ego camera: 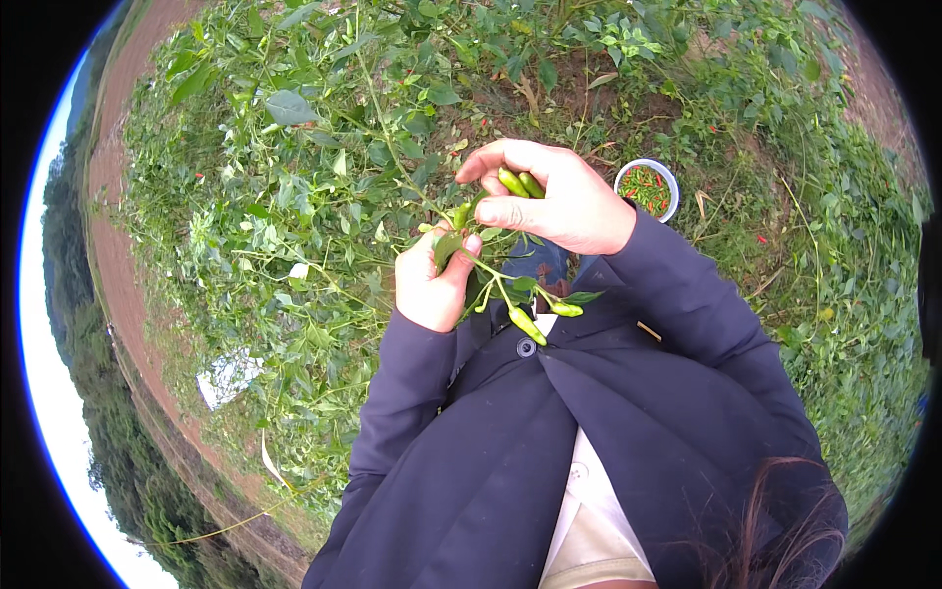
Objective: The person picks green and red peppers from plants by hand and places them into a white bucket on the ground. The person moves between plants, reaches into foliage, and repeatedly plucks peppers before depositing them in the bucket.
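My left hand (434, 278) grips a leafy chili stem, its thumb pressed on the stalk. Below that thumb, green chili peppers (527, 325) hang from the same branch in front of my jacket. Curled around loose green chilies (521, 184), my right hand (563, 199) has its thumb and fingertips near another green chili (461, 216) by the stem. The palm side of my right hand is partly hidden. A white bucket (671, 179) holding red and green chilies stands on the ground beyond my right wrist.
Chili plants (294, 184) surround me in front and at both sides. Bare soil and weeds lie between them, with fallen red chilies. A whitish sheet (227, 377) lies among plants at the left. A long branch (383, 125) runs from my left hand up through the foliage.
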The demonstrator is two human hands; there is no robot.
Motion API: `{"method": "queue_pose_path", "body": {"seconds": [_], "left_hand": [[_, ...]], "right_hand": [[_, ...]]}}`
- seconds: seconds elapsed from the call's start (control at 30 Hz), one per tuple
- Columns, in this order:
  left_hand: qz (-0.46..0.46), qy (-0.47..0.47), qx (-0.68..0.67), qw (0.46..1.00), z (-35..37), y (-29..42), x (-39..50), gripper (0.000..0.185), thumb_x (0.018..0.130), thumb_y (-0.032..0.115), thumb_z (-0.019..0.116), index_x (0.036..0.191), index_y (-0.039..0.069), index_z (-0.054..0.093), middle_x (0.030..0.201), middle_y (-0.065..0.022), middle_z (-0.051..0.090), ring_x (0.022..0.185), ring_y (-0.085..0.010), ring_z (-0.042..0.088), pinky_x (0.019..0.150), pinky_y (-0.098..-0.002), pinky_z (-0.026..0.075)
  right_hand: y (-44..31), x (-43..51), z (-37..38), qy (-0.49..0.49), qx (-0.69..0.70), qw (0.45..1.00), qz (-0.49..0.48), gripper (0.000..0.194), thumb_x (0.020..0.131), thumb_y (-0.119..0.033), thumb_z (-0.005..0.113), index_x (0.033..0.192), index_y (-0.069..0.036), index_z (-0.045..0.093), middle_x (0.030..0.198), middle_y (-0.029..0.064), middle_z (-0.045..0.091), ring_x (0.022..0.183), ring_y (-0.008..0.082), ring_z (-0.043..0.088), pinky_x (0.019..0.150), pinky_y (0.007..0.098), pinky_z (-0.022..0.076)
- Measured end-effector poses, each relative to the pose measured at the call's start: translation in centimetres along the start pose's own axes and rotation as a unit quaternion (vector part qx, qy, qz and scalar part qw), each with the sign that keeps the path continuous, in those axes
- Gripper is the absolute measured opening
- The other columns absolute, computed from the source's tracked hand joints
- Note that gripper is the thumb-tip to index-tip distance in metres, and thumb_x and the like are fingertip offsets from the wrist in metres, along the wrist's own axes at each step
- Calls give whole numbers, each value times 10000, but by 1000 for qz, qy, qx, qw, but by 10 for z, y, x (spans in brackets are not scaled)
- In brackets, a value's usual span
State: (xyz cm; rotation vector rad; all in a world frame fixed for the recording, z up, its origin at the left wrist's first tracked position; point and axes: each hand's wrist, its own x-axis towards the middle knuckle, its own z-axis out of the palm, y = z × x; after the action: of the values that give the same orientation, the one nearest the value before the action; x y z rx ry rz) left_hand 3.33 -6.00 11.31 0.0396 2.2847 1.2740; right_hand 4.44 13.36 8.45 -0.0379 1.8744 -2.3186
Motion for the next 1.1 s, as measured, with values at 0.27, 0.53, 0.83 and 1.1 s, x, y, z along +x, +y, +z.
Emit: {"method": "queue_pose_path", "body": {"seconds": [0.27, 0.53, 0.83, 1.1], "left_hand": [[74, -25, -24, 997, 4, -2, 1, 112, 813, 64, 637, 862, -20, 583, 668, -39, 580, 617, -83, 497, 580, -245, 418], [-18, 71, -97, 993, -23, -28, 12, 154, 839, 120, 642, 916, -6, 600, 742, -7, 577, 649, -78, 497, 600, -224, 408], [49, 108, 40, 992, -16, -32, 23, 238, 839, 199, 656, 951, -8, 629, 778, -32, 634, 709, -80, 532, 670, -236, 444], [-2, 91, -55, 994, -15, -15, 19, 155, 877, 161, 601, 867, 7, 586, 670, 29, 509, 609, -49, 430, 538, -217, 356]], "right_hand": [[-2, 11, 13, -89, 209, 960, 161, 250, 898, -208, 533, 890, 25, 621, 661, 44, 566, 496, 92, 447, 443, 247, 355], [-35, 3, -30, -96, 434, 872, 206, 239, 933, -207, 459, 807, -13, 518, 606, -30, 410, 426, 20, 324, 341, 171, 242], [-52, -43, 29, 64, -349, 921, -162, 206, 804, -236, 636, 750, -45, 578, 659, 57, 545, 536, 184, 559, 475, 322, 439], [-22, -24, 24, 107, -355, 924, -91, 258, 764, -263, 653, 699, -38, 545, 671, 103, 559, 597, 272, 589, 500, 369, 452]]}}
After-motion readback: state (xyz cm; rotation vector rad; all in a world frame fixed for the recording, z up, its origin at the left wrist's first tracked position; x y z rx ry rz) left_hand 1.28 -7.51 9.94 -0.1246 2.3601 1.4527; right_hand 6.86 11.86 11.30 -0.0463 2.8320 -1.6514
